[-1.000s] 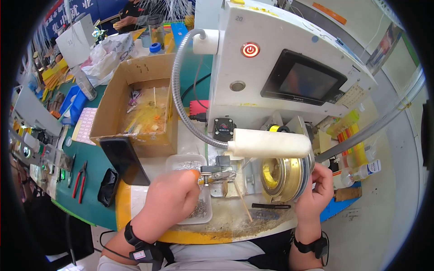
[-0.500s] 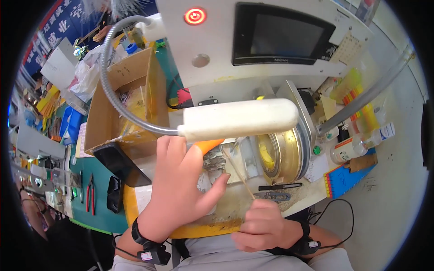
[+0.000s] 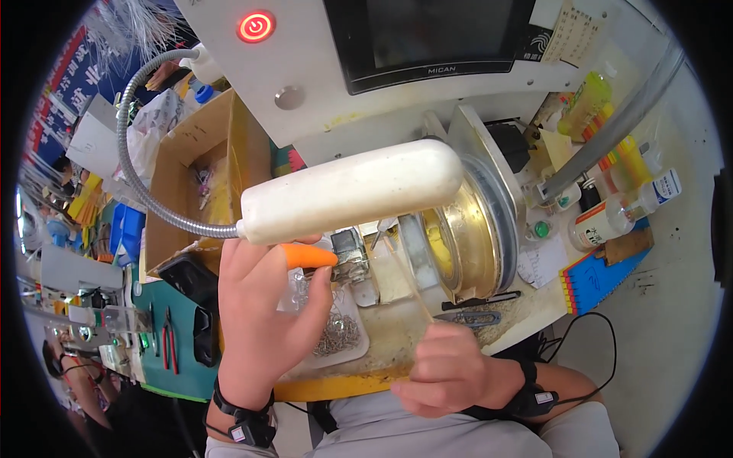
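My left hand (image 3: 263,313) is raised over a clear plastic tray (image 3: 336,336) of small metal parts, with an orange cover on one fingertip (image 3: 308,256). The fingers are curled close to a small metal fixture (image 3: 351,256); I cannot tell whether they pinch a part. My right hand (image 3: 447,366) is closed near the bench's front edge and pinches a thin pale strand (image 3: 408,282) that runs up toward the round brass-coloured machine head (image 3: 462,233). A white lamp head (image 3: 351,191) on a grey gooseneck (image 3: 141,179) hangs just above my left hand.
A white machine with a red lit button (image 3: 256,27) and a dark screen (image 3: 427,34) stands behind. A cardboard box (image 3: 206,175) is at the left, pliers (image 3: 168,340) lie on a green mat, small bottles (image 3: 611,217) and a coloured block (image 3: 599,271) are at the right.
The view has tipped down and closer to the bench. My right hand has drawn back toward the front edge with the strand. My left hand stays over the tray under the lamp.
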{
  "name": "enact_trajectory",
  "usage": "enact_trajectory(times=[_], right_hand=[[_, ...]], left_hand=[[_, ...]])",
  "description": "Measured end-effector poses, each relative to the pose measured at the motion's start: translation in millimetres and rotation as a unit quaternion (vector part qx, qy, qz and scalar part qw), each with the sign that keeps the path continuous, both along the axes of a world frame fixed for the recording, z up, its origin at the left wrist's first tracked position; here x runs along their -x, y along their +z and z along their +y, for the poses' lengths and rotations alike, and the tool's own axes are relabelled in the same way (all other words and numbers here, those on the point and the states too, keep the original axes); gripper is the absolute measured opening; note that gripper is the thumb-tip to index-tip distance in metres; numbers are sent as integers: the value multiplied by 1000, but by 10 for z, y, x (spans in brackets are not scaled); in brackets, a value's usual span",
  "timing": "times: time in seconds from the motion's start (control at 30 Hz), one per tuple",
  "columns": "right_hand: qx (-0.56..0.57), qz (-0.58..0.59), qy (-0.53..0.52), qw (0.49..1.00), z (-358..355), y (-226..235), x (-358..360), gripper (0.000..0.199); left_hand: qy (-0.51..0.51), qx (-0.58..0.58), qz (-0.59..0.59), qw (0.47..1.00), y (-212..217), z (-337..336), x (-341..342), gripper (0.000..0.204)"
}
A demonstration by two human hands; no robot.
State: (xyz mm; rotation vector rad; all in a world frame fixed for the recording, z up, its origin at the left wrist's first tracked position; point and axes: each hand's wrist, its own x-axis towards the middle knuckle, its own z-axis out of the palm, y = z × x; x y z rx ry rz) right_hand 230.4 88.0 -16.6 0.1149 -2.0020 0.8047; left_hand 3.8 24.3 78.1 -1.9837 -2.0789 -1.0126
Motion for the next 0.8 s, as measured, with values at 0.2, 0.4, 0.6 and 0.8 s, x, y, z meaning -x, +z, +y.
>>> enact_trajectory(times=[0.2,0.4,0.6,0.8], right_hand=[[69,-17,37,997,-90,287,19,18],[494,-145,149,844,-371,651,94,22],[780,-35,91,618,-240,601,413,27],[860,44,160,482,-35,830,526,18]], left_hand=[[-27,23,-95,995,63,41,-16,13],[-136,64,-125,981,241,91,-66,14],[-114,95,-91,985,214,-94,-159,11],[-223,174,-50,958,45,-474,-258,13]])
